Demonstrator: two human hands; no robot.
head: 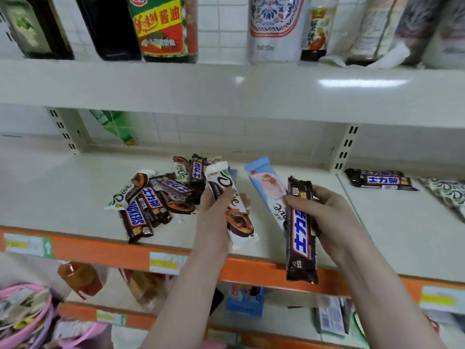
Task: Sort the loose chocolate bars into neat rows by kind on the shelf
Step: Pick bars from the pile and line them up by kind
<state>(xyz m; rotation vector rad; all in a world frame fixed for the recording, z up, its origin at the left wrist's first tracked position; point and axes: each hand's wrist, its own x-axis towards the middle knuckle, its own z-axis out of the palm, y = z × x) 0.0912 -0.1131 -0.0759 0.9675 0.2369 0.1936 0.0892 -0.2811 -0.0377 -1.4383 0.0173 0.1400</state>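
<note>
My left hand [214, 210] grips a white Dove bar [235, 217] lengthwise above the shelf [63, 187]. My right hand [327, 212] holds a dark brown Snickers bar [300, 235] upright, its lower end hanging past the shelf's orange front edge [100, 250]. A light blue and white Dove bar [266, 190] sits just behind it; whether the right hand holds it too is unclear. A loose pile of Snickers and Dove bars [161, 195] lies left of my hands. One Snickers bar [382, 181] lies flat on the right shelf section, beside a patterned Dove wrapper [448, 195].
Sauce bottles [161, 28] and a white can [271, 28] stand on the upper shelf. A green bottle [113, 127] lies at the back of the chocolate shelf. Pink baskets [25, 321] sit at lower left, with more packets on the shelf below [329, 318].
</note>
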